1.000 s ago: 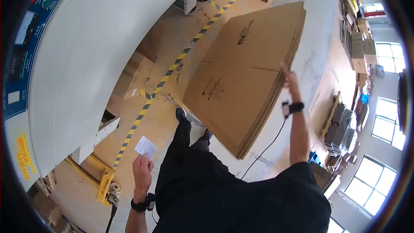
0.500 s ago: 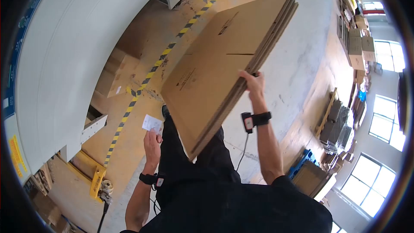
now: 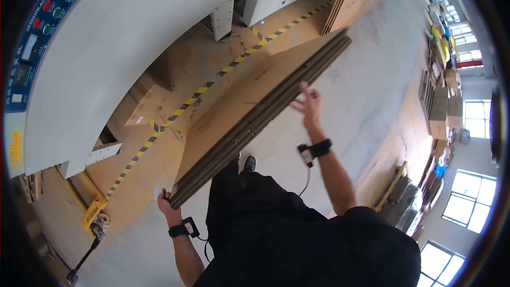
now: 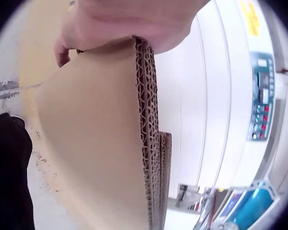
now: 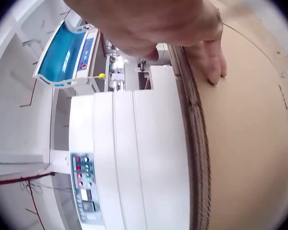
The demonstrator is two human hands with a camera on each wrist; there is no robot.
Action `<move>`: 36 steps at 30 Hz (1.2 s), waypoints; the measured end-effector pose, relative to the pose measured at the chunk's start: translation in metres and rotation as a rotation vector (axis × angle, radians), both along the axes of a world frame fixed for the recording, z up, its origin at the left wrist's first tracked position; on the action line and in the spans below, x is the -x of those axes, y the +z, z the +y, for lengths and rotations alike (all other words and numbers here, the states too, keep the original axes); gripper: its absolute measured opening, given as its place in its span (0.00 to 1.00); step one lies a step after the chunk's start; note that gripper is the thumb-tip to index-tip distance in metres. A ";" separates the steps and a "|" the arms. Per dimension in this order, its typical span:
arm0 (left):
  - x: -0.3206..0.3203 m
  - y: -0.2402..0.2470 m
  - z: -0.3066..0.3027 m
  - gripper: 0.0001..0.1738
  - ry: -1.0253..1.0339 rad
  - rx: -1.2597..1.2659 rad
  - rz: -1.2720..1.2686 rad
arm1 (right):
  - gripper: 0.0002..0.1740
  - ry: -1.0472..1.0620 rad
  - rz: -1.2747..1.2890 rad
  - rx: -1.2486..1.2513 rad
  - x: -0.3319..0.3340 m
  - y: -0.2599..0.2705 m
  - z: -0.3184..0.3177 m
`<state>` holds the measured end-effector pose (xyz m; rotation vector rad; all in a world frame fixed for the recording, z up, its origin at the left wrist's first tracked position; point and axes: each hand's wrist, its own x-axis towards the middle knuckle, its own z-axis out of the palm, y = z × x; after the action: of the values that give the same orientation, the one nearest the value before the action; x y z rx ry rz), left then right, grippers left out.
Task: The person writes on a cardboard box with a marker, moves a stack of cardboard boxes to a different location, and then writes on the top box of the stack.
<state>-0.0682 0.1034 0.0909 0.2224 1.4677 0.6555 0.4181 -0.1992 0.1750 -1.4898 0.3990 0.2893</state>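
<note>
A stack of flattened cardboard boxes (image 3: 255, 103) slants across the head view, its layered corrugated edges turned toward me. My left hand (image 3: 169, 202) grips its near lower corner; in the left wrist view that hand (image 4: 129, 21) wraps over the corner of the boxes (image 4: 96, 115). A sliver of white paper (image 3: 158, 191) shows beside the left fingers, mostly hidden. At the upper part of the long edge is my right hand (image 3: 311, 107), fingers spread. In the right wrist view its fingertips (image 5: 213, 72) touch the printed face, while the thumb stands off on the other side.
A large white machine with a blue control panel (image 3: 50, 21) fills the left. Yellow-black floor tape (image 3: 199, 93) runs alongside it. More flat cardboard (image 3: 348, 0) leans ahead. A yellow pallet jack (image 3: 95, 215) stands at lower left; wrapped goods (image 3: 401, 202) and cartons (image 3: 440, 111) line the right.
The stack has tilted more edge-on toward me. My left hand, which held the paper apart from the stack, now grips the lower corner. My right hand's fingers have loosened and spread.
</note>
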 end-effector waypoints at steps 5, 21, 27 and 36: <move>-0.025 0.020 -0.011 0.11 -0.185 -0.102 0.065 | 0.42 -0.046 -0.292 0.828 -0.209 -0.028 -0.157; -0.024 0.010 0.028 0.16 0.044 -0.324 0.282 | 0.38 0.953 -0.028 1.349 -0.406 -0.031 -0.195; -0.067 0.029 0.045 0.18 0.353 -0.339 0.093 | 0.31 0.922 0.063 1.197 -0.408 -0.025 -0.186; -0.015 0.014 0.000 0.13 0.209 -0.354 0.312 | 0.16 0.970 -0.334 1.119 -0.394 0.031 -0.096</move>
<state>-0.0535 0.1032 0.1053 0.4662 1.6795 1.0894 0.8121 -0.2952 0.2055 -2.7240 -0.5935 0.6146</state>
